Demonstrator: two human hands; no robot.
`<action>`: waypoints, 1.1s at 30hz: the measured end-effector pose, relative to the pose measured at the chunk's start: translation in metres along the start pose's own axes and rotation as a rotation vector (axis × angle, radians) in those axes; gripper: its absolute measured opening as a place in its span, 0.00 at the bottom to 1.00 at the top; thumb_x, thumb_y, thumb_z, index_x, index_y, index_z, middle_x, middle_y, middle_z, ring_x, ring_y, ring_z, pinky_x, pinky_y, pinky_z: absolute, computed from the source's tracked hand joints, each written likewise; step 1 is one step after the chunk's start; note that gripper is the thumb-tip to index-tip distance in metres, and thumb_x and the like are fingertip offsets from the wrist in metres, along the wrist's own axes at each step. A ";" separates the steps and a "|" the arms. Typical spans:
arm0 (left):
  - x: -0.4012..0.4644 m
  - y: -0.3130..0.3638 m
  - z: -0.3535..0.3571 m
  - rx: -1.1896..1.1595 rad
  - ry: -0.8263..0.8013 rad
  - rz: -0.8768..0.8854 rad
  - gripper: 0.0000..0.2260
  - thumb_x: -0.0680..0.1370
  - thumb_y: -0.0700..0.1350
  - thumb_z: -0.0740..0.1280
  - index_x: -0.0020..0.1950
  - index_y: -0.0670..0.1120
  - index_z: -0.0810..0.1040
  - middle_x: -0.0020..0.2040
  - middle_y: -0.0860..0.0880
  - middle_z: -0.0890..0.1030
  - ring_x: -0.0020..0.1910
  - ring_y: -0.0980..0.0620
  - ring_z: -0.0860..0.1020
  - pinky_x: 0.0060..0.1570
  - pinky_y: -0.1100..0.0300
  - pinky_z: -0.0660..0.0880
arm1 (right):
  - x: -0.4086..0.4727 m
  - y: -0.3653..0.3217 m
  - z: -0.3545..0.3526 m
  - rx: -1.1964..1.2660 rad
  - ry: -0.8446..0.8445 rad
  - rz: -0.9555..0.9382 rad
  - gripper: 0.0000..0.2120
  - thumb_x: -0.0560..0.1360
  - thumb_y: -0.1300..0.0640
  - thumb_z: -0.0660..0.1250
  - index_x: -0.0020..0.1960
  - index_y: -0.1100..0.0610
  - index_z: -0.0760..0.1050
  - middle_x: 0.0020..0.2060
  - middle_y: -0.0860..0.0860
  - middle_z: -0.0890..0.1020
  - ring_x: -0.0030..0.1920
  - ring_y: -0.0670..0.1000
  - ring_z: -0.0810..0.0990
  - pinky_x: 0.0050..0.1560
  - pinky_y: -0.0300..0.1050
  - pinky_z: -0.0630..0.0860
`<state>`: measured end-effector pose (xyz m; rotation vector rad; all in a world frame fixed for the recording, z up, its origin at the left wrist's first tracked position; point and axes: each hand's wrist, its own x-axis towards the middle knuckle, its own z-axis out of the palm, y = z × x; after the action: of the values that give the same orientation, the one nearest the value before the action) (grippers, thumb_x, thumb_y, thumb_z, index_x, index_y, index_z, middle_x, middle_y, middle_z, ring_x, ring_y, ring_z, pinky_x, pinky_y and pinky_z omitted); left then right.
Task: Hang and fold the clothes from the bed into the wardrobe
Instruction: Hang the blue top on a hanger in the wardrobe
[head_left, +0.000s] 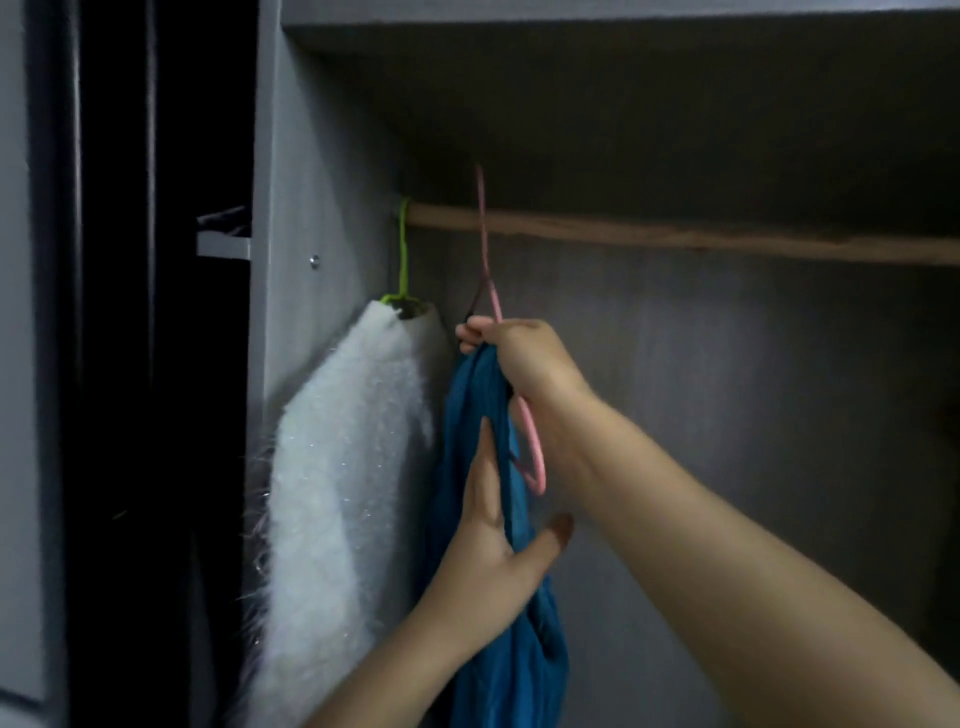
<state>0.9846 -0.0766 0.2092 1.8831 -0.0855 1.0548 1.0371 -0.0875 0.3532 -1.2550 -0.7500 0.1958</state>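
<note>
Blue garment (467, 467), thin and drapey, bunched up on a pink hanger (535, 457), hanging down in long folds at centre of the wardrobe (332, 156). Hanger's hook sticking up in front of the wooden rail (675, 234); can't tell if it's caught on it. Just to the left, a white fluffy garment (337, 467) with sparkly threads, hanging off a green hanger (402, 249) hooked at the rail's far-left end, right against the grey side panel.

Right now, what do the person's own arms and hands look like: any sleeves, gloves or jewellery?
Both forearms are bare right to the frame's lower edge, with no sleeve showing. The left hand and right hand wear no gloves, and I see no rings, watch or bracelet. The dim light hides finer detail such as nail polish.
</note>
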 end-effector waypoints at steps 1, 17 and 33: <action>-0.001 -0.008 -0.003 0.027 0.039 -0.015 0.41 0.76 0.42 0.69 0.73 0.61 0.41 0.67 0.79 0.47 0.65 0.82 0.49 0.59 0.83 0.54 | 0.004 0.009 0.009 0.011 -0.020 0.022 0.12 0.80 0.68 0.57 0.58 0.70 0.75 0.50 0.61 0.80 0.43 0.51 0.78 0.56 0.43 0.76; -0.067 -0.065 0.029 0.533 0.409 0.379 0.32 0.73 0.37 0.58 0.76 0.42 0.53 0.75 0.37 0.57 0.77 0.44 0.53 0.74 0.44 0.51 | -0.018 0.069 -0.050 -0.268 -0.116 -0.078 0.10 0.82 0.51 0.57 0.62 0.48 0.70 0.52 0.41 0.74 0.53 0.41 0.74 0.44 0.41 0.79; -0.125 -0.035 0.238 -0.086 -0.476 0.387 0.24 0.75 0.36 0.57 0.71 0.40 0.66 0.66 0.50 0.69 0.67 0.51 0.67 0.67 0.53 0.63 | -0.290 0.146 -0.316 -1.475 0.507 0.377 0.26 0.79 0.55 0.59 0.76 0.53 0.59 0.74 0.50 0.62 0.73 0.52 0.61 0.69 0.48 0.64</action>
<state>1.0720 -0.2806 0.0544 2.0484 -0.7833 0.8086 1.0496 -0.4401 0.0680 -2.6986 -0.0887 -0.4725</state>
